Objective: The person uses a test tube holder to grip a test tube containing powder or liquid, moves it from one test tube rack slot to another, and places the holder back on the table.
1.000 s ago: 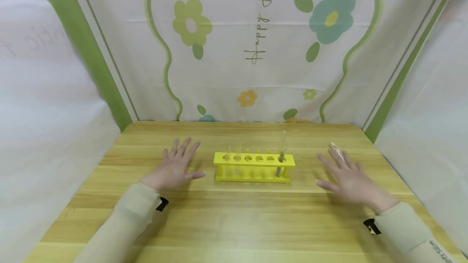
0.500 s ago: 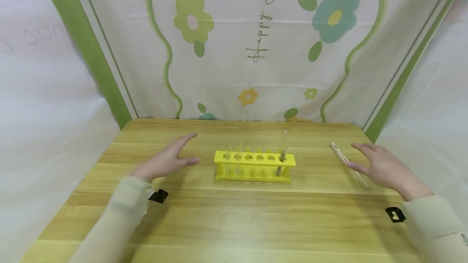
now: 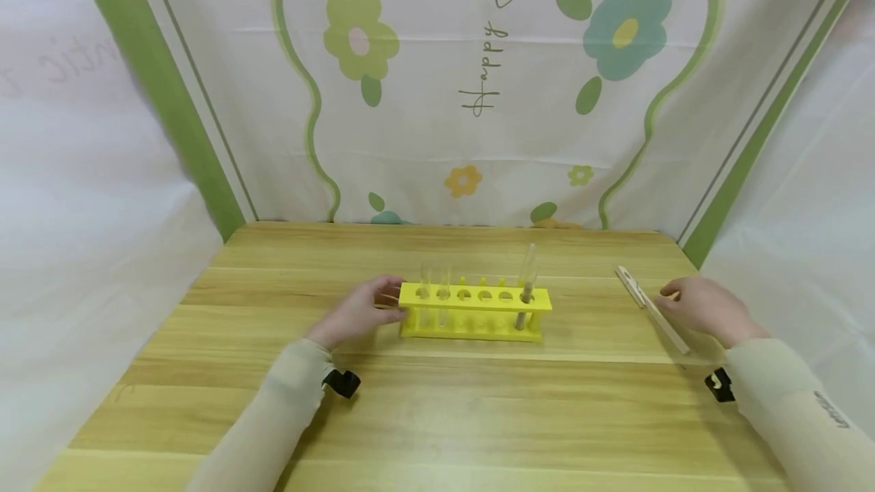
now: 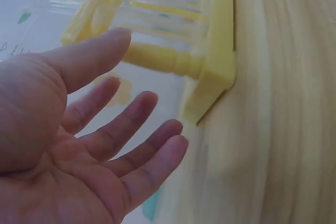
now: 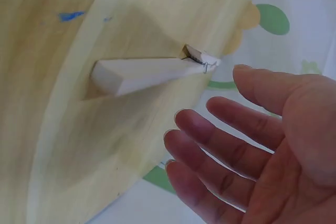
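Observation:
A yellow test tube rack (image 3: 475, 306) stands mid-table. Two clear test tubes (image 4: 163, 22) occupy its left holes, and a taller test tube (image 3: 527, 293) with dark grey content is at its right end. My left hand (image 3: 358, 313) is at the rack's left end, thumb towards the end post and fingers loosely bent, not closed round it. On the right lies a wooden test tube holder (image 3: 666, 329), with a small metal spring showing in the right wrist view. Beside it hovers my right hand (image 3: 707, 310), fingers relaxed and bent, with a gap between them and the wood.
The wooden table (image 3: 437, 416) stretches in front of the rack. A white cloth with printed flowers (image 3: 361, 35) hangs behind it, and white sheets (image 3: 102, 249) flank both sides. Blue marks (image 5: 71, 16) show on the tabletop in the right wrist view.
Both hands were spread over the table. My left hand has moved right to the rack's end; my right swung outward, then back to the test tube holder, fingers bending. Rack and holder stayed put.

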{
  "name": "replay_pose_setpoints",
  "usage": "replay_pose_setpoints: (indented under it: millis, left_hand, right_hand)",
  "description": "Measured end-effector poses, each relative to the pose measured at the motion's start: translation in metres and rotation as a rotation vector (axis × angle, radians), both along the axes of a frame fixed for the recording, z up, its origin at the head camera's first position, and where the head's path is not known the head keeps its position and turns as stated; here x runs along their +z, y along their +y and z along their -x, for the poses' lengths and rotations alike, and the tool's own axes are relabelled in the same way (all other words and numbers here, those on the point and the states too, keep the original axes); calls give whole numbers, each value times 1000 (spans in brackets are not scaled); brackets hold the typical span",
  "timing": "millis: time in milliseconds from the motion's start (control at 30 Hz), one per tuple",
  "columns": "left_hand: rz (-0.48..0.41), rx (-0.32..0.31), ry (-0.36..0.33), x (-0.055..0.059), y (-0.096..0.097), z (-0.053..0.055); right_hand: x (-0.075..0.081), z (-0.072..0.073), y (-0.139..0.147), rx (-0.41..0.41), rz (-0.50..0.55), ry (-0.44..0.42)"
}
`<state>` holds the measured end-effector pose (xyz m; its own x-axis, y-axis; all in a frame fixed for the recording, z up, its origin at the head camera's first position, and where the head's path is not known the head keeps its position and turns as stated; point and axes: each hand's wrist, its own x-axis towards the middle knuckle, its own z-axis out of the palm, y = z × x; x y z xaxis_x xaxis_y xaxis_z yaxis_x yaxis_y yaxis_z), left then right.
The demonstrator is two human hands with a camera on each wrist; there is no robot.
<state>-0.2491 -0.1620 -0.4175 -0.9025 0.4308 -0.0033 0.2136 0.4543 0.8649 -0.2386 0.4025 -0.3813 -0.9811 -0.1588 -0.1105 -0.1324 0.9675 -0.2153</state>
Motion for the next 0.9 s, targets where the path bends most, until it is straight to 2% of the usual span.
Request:
replay_pose_setpoints:
  millis: [100, 267, 600, 767, 900]
  left_hand:
    - [-25, 37, -1, -4, 7, -1]
    - [-59, 54, -7, -7, 13, -3]
    - [-102, 93, -24, -13, 18, -5]
    - [-108, 83, 0, -15, 18, -4]
    - [-106, 61, 6, -15, 19, -4]
  right_hand:
    - [1, 6, -5, 4, -18, 10]
    - [0, 14, -14, -5, -37, 1]
    - [-13, 23, -23, -79, -10, -40]
    - [-18, 25, -26, -114, -15, -58]
    - [-22, 25, -26, -134, -20, -40]
